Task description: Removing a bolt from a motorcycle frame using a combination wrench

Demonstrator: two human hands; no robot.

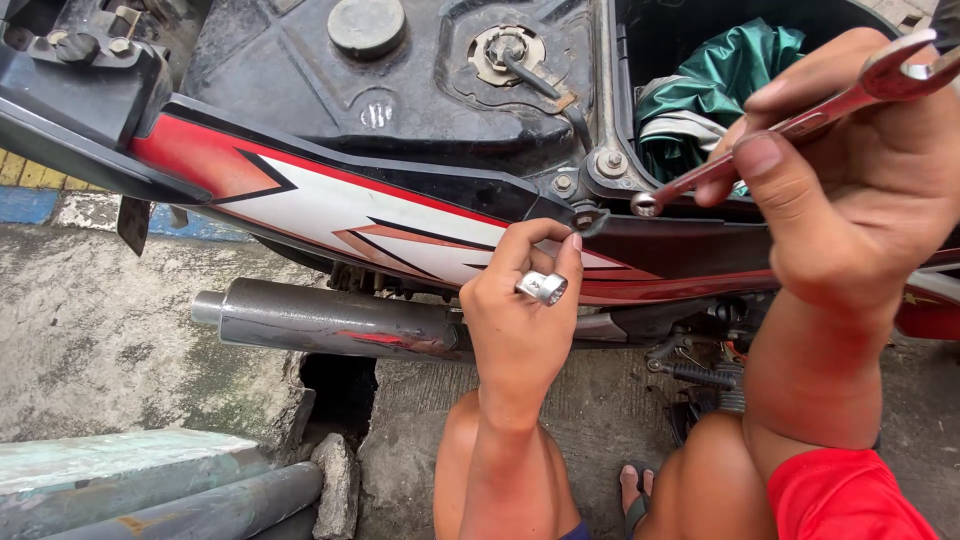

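A bolt (585, 219) on the motorcycle's side panel (330, 210) is being worked by hand. The left hand (520, 310) pinches it, a ring on one finger. The right hand (850, 190) grips a spanner (790, 125) just right of the bolt. Judging by this, the spanner must seat squarely on the bolt.

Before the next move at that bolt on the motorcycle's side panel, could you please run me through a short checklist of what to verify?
1. Left hand at the bolt: fingertips touch it. Ok.
2. Wrench gripped in right hand: ok.
3. Wrench end on the bolt: not ok, it is beside and slightly above it, apart.
4. Ring clear of the panel: ok.
5. Green cloth out of the wrench's way: ok, it lies in the compartment.
6. Bolt tightness: cannot tell.
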